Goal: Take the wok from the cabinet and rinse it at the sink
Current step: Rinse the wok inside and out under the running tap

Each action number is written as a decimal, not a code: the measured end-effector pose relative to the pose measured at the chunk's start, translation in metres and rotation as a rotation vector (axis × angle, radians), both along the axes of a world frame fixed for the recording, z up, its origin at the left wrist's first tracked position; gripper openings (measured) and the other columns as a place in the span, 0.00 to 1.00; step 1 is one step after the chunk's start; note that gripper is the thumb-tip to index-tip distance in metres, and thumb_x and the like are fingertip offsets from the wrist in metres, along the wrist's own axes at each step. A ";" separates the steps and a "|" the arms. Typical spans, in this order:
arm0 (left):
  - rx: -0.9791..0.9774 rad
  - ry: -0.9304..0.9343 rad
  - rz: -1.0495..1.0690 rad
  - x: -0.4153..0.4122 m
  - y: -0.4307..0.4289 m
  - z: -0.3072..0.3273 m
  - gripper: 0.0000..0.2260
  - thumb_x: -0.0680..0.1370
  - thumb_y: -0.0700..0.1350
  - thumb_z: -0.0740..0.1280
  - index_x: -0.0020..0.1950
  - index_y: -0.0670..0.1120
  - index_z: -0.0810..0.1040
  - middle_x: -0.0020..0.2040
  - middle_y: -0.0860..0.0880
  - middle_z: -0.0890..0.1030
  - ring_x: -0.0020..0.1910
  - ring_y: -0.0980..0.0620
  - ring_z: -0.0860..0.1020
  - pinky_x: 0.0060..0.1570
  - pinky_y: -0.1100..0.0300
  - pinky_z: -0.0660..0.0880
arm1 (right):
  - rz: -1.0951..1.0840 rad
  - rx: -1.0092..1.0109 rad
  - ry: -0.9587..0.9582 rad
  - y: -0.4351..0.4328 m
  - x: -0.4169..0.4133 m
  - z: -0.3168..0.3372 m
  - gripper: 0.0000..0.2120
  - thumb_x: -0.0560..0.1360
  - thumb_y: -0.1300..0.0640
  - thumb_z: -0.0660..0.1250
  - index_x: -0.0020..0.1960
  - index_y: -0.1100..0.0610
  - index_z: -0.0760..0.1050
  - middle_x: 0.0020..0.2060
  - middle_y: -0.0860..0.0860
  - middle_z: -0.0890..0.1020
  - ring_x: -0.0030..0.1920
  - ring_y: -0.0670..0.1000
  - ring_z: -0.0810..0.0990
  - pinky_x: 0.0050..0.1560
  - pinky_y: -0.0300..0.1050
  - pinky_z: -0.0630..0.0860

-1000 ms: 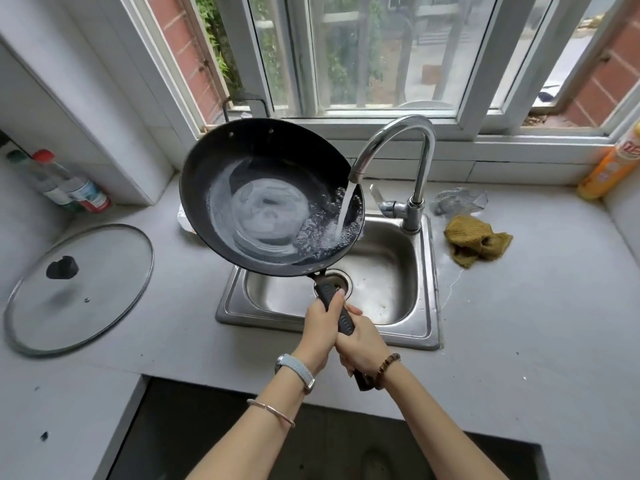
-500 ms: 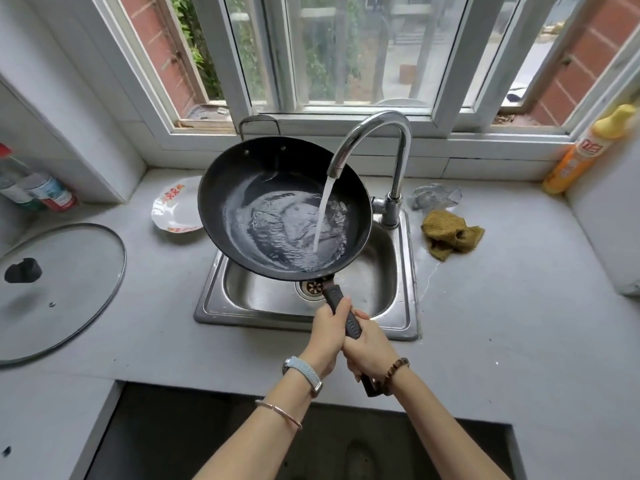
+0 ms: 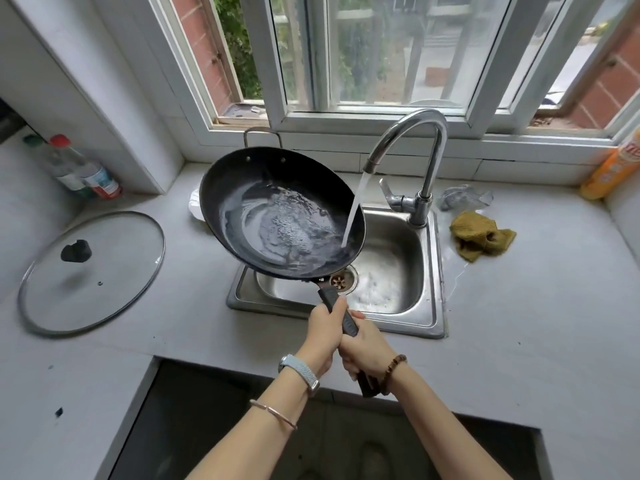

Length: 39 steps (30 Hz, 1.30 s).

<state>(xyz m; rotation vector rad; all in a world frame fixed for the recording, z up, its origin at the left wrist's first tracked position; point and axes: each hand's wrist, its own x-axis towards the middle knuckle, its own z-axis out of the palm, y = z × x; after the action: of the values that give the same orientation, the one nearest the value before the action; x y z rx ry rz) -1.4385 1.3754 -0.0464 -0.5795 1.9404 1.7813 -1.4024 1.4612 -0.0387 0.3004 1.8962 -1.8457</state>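
A black wok (image 3: 249,188) hangs tilted over the left part of the steel sink (image 3: 429,317), with water swirling inside it. Both hands grip its long dark handle (image 3: 332,299): my left hand (image 3: 323,332) further up, my right hand (image 3: 365,349) just behind it near the handle's end. The chrome faucet (image 3: 412,161) is running, and its stream lands just inside the wok's right rim. The sink drain (image 3: 341,282) shows beside the wok's base.
A glass lid (image 3: 90,271) lies on the counter at the left. Bottles (image 3: 83,168) stand in the left corner. A yellow-brown cloth (image 3: 481,233) and a crumpled clear bag (image 3: 464,197) lie right of the sink. An orange bottle (image 3: 613,168) stands at far right. A white plate (image 3: 194,207) peeks out behind the wok.
The wok has swung left, so the stream now hits near its right rim instead of the middle. The water inside has sloshed around. Both hands keep their grip.
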 end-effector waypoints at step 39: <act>-0.643 0.233 -0.022 0.032 -0.115 0.081 0.11 0.73 0.49 0.68 0.37 0.44 0.82 0.31 0.52 0.83 0.37 0.54 0.80 0.43 0.59 0.73 | -0.157 -1.069 -0.416 -0.133 0.030 0.030 0.21 0.69 0.59 0.64 0.17 0.53 0.67 0.11 0.46 0.62 0.10 0.43 0.62 0.13 0.29 0.55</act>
<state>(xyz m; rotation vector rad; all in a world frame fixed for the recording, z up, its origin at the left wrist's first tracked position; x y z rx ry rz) -1.4063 1.2607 0.0347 -0.5596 2.6851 1.2262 -1.3720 1.3282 -0.0092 0.4047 0.4795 -2.3666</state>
